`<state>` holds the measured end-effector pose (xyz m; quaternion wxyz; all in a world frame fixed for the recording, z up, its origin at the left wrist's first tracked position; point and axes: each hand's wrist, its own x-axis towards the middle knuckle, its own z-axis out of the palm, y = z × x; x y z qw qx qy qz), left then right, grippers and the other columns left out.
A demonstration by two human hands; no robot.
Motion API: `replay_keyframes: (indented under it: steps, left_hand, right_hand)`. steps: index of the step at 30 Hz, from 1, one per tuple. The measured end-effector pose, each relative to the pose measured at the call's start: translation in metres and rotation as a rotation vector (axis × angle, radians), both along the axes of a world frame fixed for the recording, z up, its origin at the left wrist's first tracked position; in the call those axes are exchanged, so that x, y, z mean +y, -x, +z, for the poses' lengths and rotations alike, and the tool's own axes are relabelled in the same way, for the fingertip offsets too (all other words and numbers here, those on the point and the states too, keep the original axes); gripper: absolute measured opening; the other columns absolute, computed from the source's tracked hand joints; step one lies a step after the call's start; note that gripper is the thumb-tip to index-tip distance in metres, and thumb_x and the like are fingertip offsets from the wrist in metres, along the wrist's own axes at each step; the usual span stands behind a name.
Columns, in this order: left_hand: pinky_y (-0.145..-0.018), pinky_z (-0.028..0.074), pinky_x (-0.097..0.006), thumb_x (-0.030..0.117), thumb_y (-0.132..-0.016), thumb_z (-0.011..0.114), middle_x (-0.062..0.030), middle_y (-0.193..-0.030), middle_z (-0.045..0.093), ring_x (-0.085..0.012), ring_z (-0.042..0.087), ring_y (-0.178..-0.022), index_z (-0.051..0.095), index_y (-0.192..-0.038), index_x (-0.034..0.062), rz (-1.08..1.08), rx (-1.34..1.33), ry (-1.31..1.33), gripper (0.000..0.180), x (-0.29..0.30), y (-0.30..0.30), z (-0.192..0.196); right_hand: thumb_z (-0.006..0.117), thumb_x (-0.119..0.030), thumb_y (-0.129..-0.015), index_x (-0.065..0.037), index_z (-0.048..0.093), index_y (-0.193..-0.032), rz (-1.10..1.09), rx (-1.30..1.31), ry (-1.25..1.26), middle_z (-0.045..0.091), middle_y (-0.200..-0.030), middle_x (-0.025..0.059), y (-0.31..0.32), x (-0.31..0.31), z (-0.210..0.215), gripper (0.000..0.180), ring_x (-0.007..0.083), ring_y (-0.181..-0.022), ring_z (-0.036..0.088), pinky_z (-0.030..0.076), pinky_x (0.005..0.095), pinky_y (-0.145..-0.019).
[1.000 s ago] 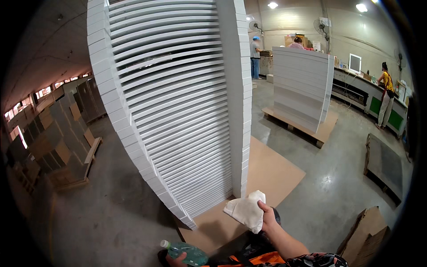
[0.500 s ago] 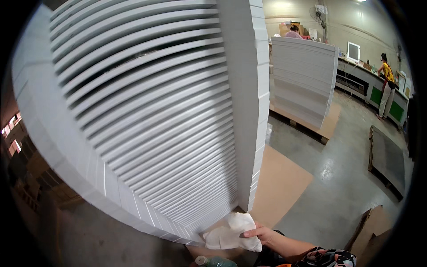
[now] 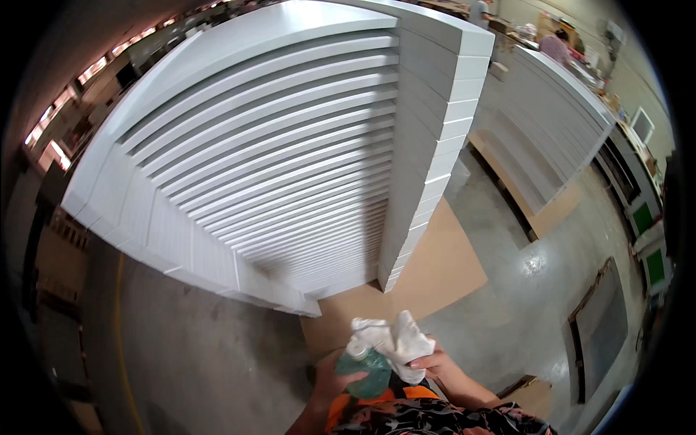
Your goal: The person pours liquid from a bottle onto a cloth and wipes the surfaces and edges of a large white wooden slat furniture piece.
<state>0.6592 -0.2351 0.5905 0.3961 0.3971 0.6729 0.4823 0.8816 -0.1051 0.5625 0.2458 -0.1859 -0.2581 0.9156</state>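
The left hand grips the green bottle (likely slick, best held mid-body); the right hand pinches the white cloth, seemingly soft.

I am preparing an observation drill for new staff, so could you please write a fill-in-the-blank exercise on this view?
The bottle in the left hand is coloured ____.
The hand gripping the white cloth is the person's ____ one.
The slatted stack stands to the ____ of the other pale panel stack.
The floor line at the picture's left is coloured ____.

Missing words: green; right; left; yellow.
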Motion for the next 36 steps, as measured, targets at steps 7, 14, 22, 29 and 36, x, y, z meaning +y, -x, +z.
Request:
replay_keyframes:
  steps: [7, 14, 22, 29, 36]
  left_hand:
    - [-0.081, 0.054, -0.031, 0.012, -0.068, 0.087, -0.0108, -0.1, 0.072, -0.017, 0.07, -0.092, 0.065, -0.116, 0.0044, -0.209, -0.132, -0.012, 0.053, 0.055, -0.044, 0.029]
    - [-0.066, 0.056, -0.039, 0.007, -0.068, 0.076, -0.0142, -0.086, 0.071, -0.0331, 0.07, -0.076, 0.068, -0.11, 0.0114, -0.131, 0.422, -0.287, 0.043, 0.05, -0.017, 0.079]
    - [-0.053, 0.053, -0.041, 0.005, -0.059, 0.062, -0.0083, -0.069, 0.065, -0.0291, 0.065, -0.062, 0.067, -0.1, 0.0131, -0.221, 0.994, -0.46, 0.042, 0.039, 0.079, 0.112]
    - [-0.053, 0.051, -0.036, 0.005, -0.058, 0.062, -0.0067, -0.062, 0.058, -0.025, 0.061, -0.058, 0.066, -0.093, 0.0106, -0.375, 1.23, -0.703, 0.035, 0.062, 0.111, 0.145]
    - [-0.055, 0.048, -0.037, 0.002, -0.063, 0.062, -0.0076, -0.062, 0.056, -0.0246, 0.059, -0.058, 0.065, -0.088, 0.0071, -0.42, 1.325, -0.875, 0.026, 0.109, 0.1, 0.187]
  right_hand:
    - [0.069, 0.006, -0.069, 0.002, 0.046, -0.135, -0.331, -0.145, -0.059, 0.061, -0.121, 0.0141, -0.037, 0.004, 0.082, 0.071, 0.0274, -0.113, 0.059, 0.047, 0.0392, -0.097]
    - [0.06, 0.004, -0.074, 0.004, 0.045, -0.134, -0.326, -0.197, -0.145, 0.059, -0.123, 0.0158, -0.006, -0.007, 0.118, 0.062, 0.0288, -0.112, 0.059, 0.049, 0.0405, -0.096]
    - [0.059, 0.0, -0.072, 0.004, 0.045, -0.132, -0.559, -0.158, 0.008, 0.06, -0.119, 0.0175, 0.074, -0.061, 0.135, 0.062, 0.0321, -0.108, 0.061, 0.051, 0.0448, -0.094]
    - [0.058, 0.002, -0.072, 0.003, 0.046, -0.132, -0.653, -0.095, 0.073, 0.059, -0.122, 0.0198, 0.092, -0.092, 0.142, 0.062, 0.0359, -0.111, 0.06, 0.05, 0.0481, -0.097]
    - [0.057, 0.003, -0.072, 0.003, 0.045, -0.133, -0.668, -0.004, 0.025, 0.058, -0.124, 0.0194, 0.083, -0.066, 0.166, 0.062, 0.035, -0.112, 0.06, 0.049, 0.0473, -0.1]
